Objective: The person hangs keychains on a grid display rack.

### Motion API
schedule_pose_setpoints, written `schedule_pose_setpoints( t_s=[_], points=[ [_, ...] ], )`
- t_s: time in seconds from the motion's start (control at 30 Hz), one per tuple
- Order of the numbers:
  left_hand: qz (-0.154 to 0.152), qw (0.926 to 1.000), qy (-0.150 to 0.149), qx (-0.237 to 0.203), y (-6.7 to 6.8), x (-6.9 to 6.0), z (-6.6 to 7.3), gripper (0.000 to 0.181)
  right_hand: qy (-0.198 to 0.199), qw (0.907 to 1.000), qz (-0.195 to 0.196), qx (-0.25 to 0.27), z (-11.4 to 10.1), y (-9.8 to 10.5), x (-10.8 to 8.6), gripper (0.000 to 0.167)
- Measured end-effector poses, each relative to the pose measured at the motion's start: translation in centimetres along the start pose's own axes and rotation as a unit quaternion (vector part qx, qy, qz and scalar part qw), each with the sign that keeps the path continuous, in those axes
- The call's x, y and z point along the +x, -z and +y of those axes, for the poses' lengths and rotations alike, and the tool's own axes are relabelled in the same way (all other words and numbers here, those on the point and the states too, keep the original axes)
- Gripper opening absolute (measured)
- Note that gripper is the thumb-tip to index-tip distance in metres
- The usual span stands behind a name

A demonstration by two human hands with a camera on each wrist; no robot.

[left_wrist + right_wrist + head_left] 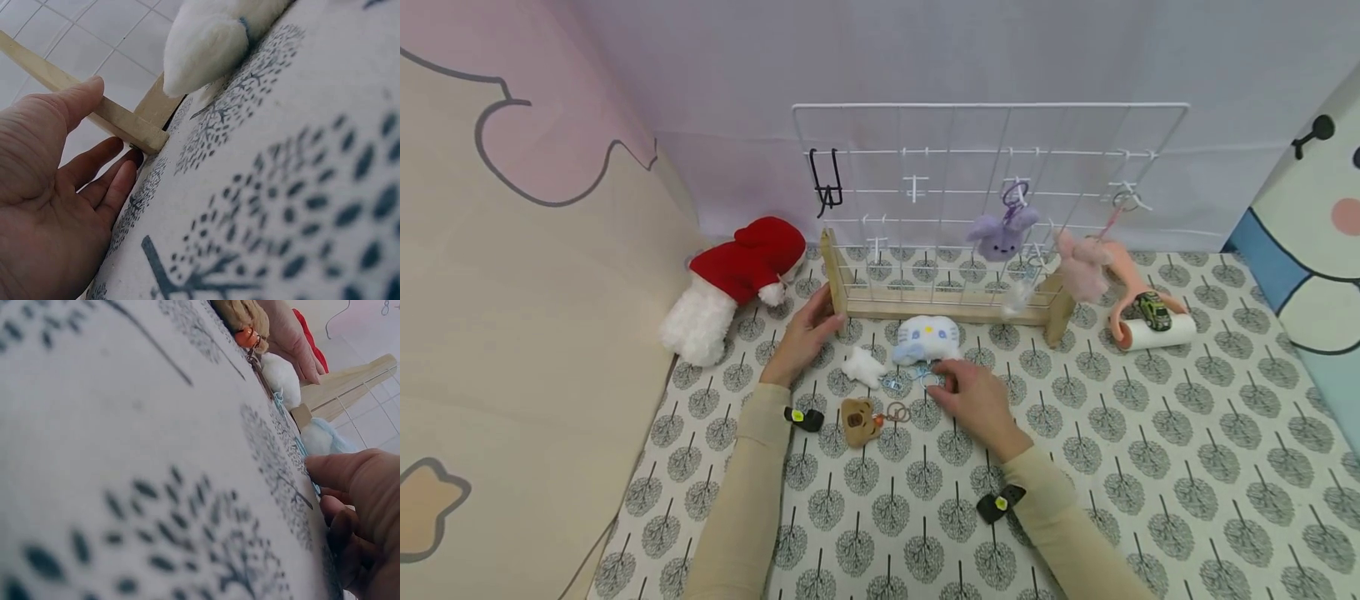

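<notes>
My left hand is at the left wooden foot of a white wire grid rack, thumb on one side and fingers curled at its lower end. My right hand pinches the light blue ring of a white-and-blue cat-face plush keychain, which lies before the rack. Left of it lies a small white plush keychain with a blue clasp. Nearer to me is a brown bear keychain with an orange bead and a metal ring.
On the rack hang a purple bunny plush, a pink plush and a small whitish one. A black hook is at upper left. A red-and-white hat lies left; a peach-handled roller with a toy car lies right.
</notes>
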State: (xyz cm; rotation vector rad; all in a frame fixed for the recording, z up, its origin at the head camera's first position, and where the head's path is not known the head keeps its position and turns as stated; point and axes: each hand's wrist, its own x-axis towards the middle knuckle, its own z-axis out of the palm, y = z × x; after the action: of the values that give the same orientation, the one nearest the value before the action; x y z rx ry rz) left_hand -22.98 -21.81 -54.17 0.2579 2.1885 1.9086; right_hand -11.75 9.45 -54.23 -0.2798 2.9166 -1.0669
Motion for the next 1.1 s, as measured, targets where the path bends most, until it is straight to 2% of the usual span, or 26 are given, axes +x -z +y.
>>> schedule_pose_setpoints(
  t_s=[0.23,0.33,0.53,0.7,0.8,0.93,1.03,1.1],
  points=[
    [-0.003,1.0,0.001,0.004,-0.3,-1.0,2.1,0.071,-0.024,0.9996,0.001,0.017,-0.6,-0.2,0.0,0.027],
    [-0.003,1.0,0.002,0.006,-0.3,-1.1,2.2,0.071,-0.023,0.9994,0.007,0.024,-0.7,-0.3,-0.1,0.022],
    [-0.004,0.9999,0.005,0.009,-0.3,-1.0,2.3,0.071,0.014,0.998,0.028,0.054,-0.3,-0.3,-0.9,0.017],
    [-0.006,0.9999,0.006,0.014,-0.2,-1.1,2.3,0.07,0.024,0.9945,0.01,0.101,-0.7,0.9,-1.6,0.009],
    [-0.001,0.9997,-0.006,0.025,0.0,-0.5,0.9,0.069,0.053,0.9939,0.013,0.096,-1.2,2.1,-1.8,0.009],
    [0.008,0.999,-0.021,0.038,0.3,0.1,-0.9,0.068,0.128,0.9883,0.054,0.064,-1.8,3.8,-1.5,0.012],
    [0.008,0.9989,-0.024,0.039,0.2,0.0,-0.8,0.068,0.169,0.9809,0.076,0.058,-2.4,5.0,-1.1,0.013],
    [0.008,0.9989,-0.026,0.039,0.2,0.1,-0.8,0.068,0.183,0.9786,0.076,0.056,-2.9,5.9,-0.9,0.012]
  ],
)
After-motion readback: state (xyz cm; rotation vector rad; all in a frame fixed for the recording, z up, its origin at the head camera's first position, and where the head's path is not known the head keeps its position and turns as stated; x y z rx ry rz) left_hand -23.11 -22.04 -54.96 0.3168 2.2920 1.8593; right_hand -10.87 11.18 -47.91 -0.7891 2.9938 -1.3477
